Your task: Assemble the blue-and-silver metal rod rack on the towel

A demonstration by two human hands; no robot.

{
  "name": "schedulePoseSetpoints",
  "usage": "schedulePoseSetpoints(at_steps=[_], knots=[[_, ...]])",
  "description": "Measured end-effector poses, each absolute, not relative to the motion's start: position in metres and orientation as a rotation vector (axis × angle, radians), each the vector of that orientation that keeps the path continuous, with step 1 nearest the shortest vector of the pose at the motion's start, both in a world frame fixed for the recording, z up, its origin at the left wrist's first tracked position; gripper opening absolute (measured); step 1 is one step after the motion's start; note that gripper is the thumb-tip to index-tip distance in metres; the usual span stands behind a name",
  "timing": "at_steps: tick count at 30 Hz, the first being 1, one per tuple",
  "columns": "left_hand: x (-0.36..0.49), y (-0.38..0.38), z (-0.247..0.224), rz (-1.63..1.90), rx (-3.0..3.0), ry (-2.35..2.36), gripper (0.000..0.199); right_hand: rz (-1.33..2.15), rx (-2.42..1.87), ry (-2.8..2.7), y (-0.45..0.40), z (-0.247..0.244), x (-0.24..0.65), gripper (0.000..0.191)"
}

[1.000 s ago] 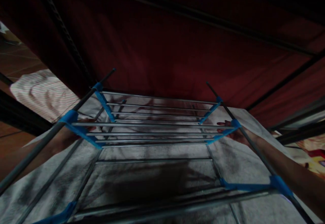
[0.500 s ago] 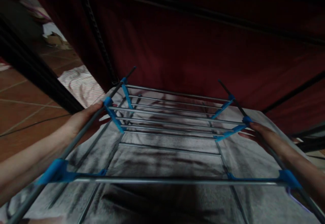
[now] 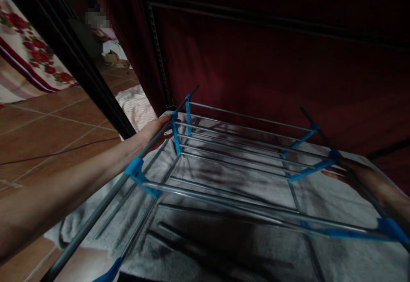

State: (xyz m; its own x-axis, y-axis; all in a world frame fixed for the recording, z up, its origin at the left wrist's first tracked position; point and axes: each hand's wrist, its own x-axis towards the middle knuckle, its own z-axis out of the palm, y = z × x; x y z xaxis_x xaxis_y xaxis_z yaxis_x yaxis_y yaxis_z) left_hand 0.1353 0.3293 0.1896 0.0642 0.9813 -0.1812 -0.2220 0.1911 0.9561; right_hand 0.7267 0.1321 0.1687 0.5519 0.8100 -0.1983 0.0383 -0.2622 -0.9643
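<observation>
A rack of grey metal tubes (image 3: 233, 203) with blue plastic connectors (image 3: 136, 169) stands in front of me, several crossbars running from side to side. My left hand (image 3: 156, 126) is closed round the left side pole, close under a blue connector of the far shelf. On the other side, my right hand (image 3: 355, 173) grips the right side pole beside the matching connector, its fingers partly in shadow. Loose dark tubes (image 3: 179, 243) lie on the grey blanket (image 3: 256, 248) beneath the rack.
A dark red curtain (image 3: 256, 68) hangs behind the rack on a black metal frame (image 3: 156, 47). At left, a black post (image 3: 105, 98) rises before a tiled floor (image 3: 77, 120), with a floral cloth (image 3: 38, 51), a striped cloth (image 3: 136, 105) and a cable (image 3: 64, 149).
The view has swung left, so the rack and both hands appear farther right. The near crossbars now look slanted and more separated. Both hands keep their hold on the side poles.
</observation>
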Motion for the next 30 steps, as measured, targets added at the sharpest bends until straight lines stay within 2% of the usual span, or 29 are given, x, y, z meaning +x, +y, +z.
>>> schedulePoseSetpoints(at_steps=[6,13,21,30], knots=[[0.143,0.348,0.189,1.14,0.946,1.096,0.021,0.87,-1.635,-0.699,0.147,0.159,0.744,0.023],[0.143,0.351,0.184,1.132,0.996,1.092,0.025,0.828,-1.683,-0.704,0.148,0.169,0.729,0.014],[0.139,0.352,0.182,1.089,1.035,1.057,0.025,0.801,-1.723,-0.72,0.147,0.169,0.727,0.016],[0.113,0.359,0.179,0.994,1.071,1.14,0.023,0.807,-1.873,-0.654,0.116,0.19,0.705,0.04]])
